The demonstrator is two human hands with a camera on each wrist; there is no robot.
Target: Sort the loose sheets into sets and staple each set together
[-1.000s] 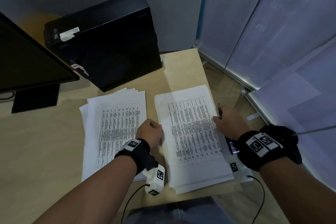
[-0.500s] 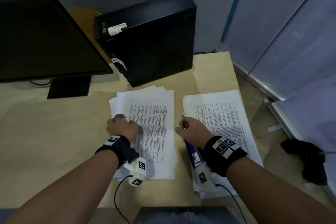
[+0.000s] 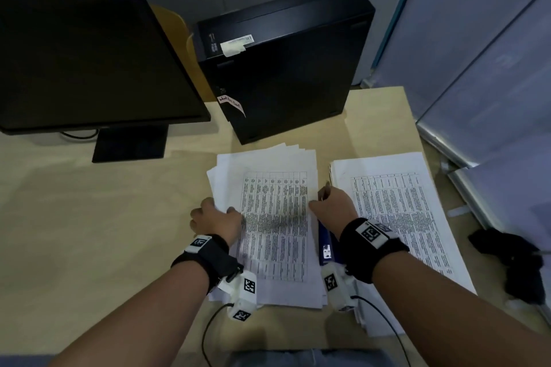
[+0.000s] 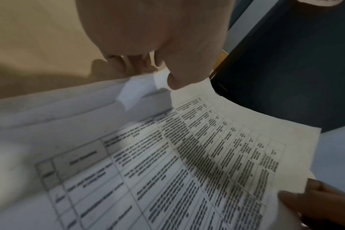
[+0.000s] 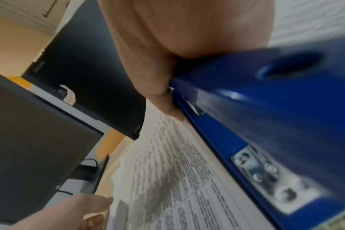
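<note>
Sorting step: left hand [image 3: 216,219] pinches the top sheet [image 3: 275,217] of the centre-frame fanned pile [image 3: 262,158], right hand [image 3: 334,205] grips blue stapler [image 3: 325,247] while pinching its opposite edge; lifting it clear likely follows.

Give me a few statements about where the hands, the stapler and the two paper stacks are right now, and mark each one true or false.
1. The right hand holds a blue stapler. True.
2. The left hand rests on the right stack. False: it grips the left edge of the left stack.
3. The right stack lies beside the left one on the desk. True.
4. The monitor shows a lit document. False: its screen is dark.
</note>
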